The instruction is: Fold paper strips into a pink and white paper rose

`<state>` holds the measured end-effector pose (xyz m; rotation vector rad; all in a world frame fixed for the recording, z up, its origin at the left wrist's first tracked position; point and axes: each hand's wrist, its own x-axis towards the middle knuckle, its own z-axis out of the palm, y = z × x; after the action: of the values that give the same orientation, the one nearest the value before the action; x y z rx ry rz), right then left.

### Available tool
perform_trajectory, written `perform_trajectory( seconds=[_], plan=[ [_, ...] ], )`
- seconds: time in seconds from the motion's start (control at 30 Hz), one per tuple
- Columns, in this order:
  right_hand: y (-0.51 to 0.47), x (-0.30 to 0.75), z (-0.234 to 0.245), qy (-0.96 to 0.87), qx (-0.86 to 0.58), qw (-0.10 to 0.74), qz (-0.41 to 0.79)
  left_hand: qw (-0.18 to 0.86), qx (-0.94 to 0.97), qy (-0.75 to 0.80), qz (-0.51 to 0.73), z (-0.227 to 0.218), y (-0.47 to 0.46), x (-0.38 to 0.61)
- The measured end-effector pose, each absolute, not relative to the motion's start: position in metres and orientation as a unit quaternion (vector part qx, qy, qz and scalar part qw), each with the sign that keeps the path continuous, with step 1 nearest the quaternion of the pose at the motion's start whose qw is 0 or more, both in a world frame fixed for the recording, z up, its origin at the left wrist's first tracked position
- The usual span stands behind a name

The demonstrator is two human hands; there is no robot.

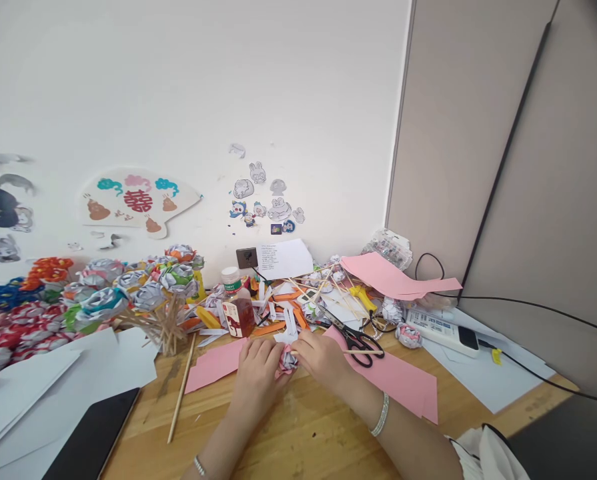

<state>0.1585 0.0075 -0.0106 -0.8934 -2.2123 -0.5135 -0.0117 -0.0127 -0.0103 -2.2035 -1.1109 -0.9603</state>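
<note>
A pink and white paper flower (289, 361) sits between my two hands over the wooden table. My left hand (259, 363) is closed around its left side. Curled over its right side are the fingers of my right hand (323, 357). A thin wooden stick (363, 352) pokes out to the right from behind my right hand; whether it joins the flower is hidden. Black-handled scissors (363, 345) lie just beyond that hand, on pink paper (403, 385). More pink paper (215, 365) lies left of my left hand, near a loose wooden stick (182, 390).
Finished paper flowers (103, 300) crowd the left. A bottle of reddish liquid (237, 310) stands before paper scraps (278, 310). A black tablet-like slab (95, 437) and white sheets (23, 400) lie front left. A power strip (443, 331) with cables sits at right.
</note>
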Motion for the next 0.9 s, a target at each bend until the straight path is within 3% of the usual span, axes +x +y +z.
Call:
perform_trajectory(
  seconds=[0.4,0.63,0.9],
  plan=[
    [0.0083,0.1576,-0.0126,-0.852,-0.338,0.323,-0.237,0.252,-0.805,-0.397,-0.361,-0.0112,-0.0110,-0.0112],
    [0.0047,0.1578,-0.0063,-0.844,-0.355,0.356,-0.186,0.250,-0.809,-0.391,-0.360,-0.0102,-0.0119,-0.0105],
    [0.0066,0.1588,-0.0081,-0.869,-0.353,0.314,-0.149,0.252,-0.815,-0.383,-0.356,-0.0112,-0.0117,-0.0104]
  ],
)
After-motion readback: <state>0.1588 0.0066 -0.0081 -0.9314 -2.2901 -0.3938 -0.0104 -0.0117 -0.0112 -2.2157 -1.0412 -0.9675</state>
